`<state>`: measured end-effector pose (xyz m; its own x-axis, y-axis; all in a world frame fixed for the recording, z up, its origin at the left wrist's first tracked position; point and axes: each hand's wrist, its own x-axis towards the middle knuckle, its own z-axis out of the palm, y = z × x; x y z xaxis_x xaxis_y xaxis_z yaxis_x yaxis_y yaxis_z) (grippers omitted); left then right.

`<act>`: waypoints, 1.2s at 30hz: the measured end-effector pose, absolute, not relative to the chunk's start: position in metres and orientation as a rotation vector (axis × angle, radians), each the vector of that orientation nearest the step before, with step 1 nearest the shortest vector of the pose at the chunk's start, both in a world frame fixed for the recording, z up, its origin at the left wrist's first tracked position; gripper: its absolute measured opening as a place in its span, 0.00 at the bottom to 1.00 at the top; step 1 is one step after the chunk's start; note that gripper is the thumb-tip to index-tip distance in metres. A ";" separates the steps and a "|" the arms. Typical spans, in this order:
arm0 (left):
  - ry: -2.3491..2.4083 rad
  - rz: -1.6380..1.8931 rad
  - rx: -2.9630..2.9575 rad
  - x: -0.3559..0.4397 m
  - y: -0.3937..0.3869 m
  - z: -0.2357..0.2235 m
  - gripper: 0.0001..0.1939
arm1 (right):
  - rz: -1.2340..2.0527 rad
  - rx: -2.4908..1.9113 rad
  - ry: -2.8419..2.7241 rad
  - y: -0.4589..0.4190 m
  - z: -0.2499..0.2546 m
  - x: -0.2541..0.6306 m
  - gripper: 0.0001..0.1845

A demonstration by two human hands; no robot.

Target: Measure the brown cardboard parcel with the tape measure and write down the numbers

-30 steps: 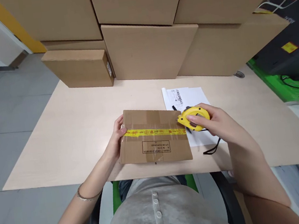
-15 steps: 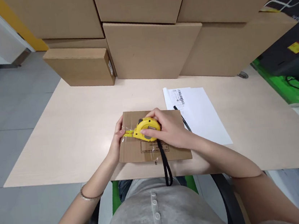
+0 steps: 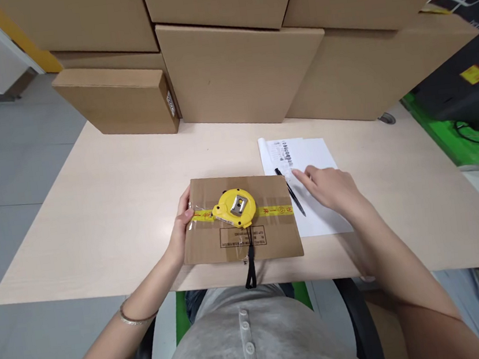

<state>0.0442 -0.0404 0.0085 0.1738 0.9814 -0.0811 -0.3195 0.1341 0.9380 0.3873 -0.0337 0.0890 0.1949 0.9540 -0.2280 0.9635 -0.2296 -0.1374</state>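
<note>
A small flat cardboard box lies near the table's front edge. My left hand grips its left side, with the thumb on top at the end of a yellow strip with red print. On the box rests a yellow tape measure, clip side up, its black strap hanging toward me. The strip shows on both sides of the case; whether it is all one blade I cannot tell. My right hand is over the white paper, fingers partly bent and holding nothing, just right of a black pen.
Large cardboard boxes are stacked along the table's back, with a smaller carton in front at the left. A dark machine stands on a green surface at the right. Chair armrests flank me.
My right hand has let go of the tape measure and moved right, over the paper by the pen. The strip right of the case is now uncovered. My left hand stays on the box.
</note>
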 end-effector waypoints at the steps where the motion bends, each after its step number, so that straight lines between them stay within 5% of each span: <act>1: 0.907 1.158 0.948 0.044 -0.040 0.009 0.33 | -0.447 2.331 1.857 -0.037 0.084 0.395 0.29; 9: 0.949 1.178 0.971 0.044 -0.039 0.011 0.33 | -0.844 2.274 2.007 -0.061 0.048 0.407 0.22; 20: 0.972 1.198 0.964 0.041 -0.036 0.007 0.33 | -1.874 2.495 2.147 -0.072 0.018 0.425 0.33; 36: 0.971 1.191 1.042 0.036 -0.036 0.002 0.35 | -1.794 2.651 2.200 -0.080 0.003 0.415 0.26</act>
<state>0.0364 -0.0359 0.0018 0.1219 0.9917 -0.0407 -0.2391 0.0691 0.9685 0.4155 -0.0801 0.0032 0.0722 0.9838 -0.1643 0.3593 -0.1793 -0.9158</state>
